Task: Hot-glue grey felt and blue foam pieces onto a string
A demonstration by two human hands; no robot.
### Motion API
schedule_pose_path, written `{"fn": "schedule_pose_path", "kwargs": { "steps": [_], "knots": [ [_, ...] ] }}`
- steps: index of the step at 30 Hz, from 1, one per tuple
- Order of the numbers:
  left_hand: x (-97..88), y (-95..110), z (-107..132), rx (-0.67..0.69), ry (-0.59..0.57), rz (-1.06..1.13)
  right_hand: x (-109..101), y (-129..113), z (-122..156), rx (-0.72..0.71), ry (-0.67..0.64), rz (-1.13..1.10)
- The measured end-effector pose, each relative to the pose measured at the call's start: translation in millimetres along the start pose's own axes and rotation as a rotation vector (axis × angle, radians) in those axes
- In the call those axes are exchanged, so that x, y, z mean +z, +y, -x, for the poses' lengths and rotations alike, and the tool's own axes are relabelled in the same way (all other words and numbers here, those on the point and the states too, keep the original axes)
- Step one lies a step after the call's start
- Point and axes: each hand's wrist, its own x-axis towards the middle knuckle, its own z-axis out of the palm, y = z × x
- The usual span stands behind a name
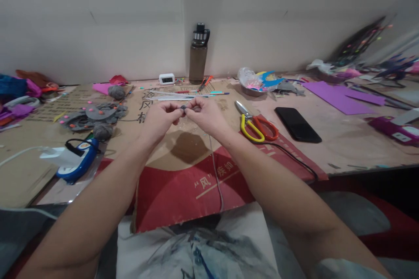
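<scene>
My left hand point(162, 117) and my right hand point(206, 115) meet above the cardboard sheet point(170, 157), thumbs and fingertips pinched together. Between the fingertips shows a small dark grey piece point(183, 107), held from both sides; its exact kind is too small to make out. A grey yarn strand point(214, 165) runs from below my right hand down over the red part of the cardboard towards my lap. To the right of my right hand lie scissors point(252, 124) with one yellow and one red handle. Thin white strips point(183, 96) lie just beyond my fingers.
At the left are grey felt pieces with pink dots point(94, 115), a ball of grey yarn point(103, 131) and a blue power strip point(78, 161). A bottle point(198, 56) stands by the wall. A black phone point(297, 124), a metal bowl point(253, 90) and purple sheets point(337, 96) are at the right.
</scene>
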Motion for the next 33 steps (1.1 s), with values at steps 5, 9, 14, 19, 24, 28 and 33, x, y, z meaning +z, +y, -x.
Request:
{"fn": "schedule_pose_path", "kwargs": {
  "steps": [5,9,14,19,24,28,33],
  "knots": [
    [1.3,-1.3,-2.6,-0.079,0.060,0.192,1.1,-4.4,2.2,-0.022,-0.037,0.007],
    [6.1,1.4,-0.8,-0.125,0.109,0.280,2.4,-7.4,4.3,0.030,0.032,-0.031],
    [10.6,4.2,1.8,-0.154,0.114,0.384,4.8,-7.8,4.1,0.041,0.079,-0.118],
    [11.9,4.2,1.6,-0.177,0.105,0.451,10.5,-3.7,4.0,0.078,0.111,-0.180],
    [14.8,5.1,2.2,-0.185,0.105,0.498,14.0,-0.5,3.5,0.116,0.094,-0.199],
    [14.0,5.9,2.9,-0.219,0.058,0.519,12.3,-0.3,2.1,0.123,0.132,-0.198],
    [7.7,6.4,1.8,-0.261,-0.089,0.508,8.2,0.8,0.4,0.153,0.169,-0.206]
  ]
}}
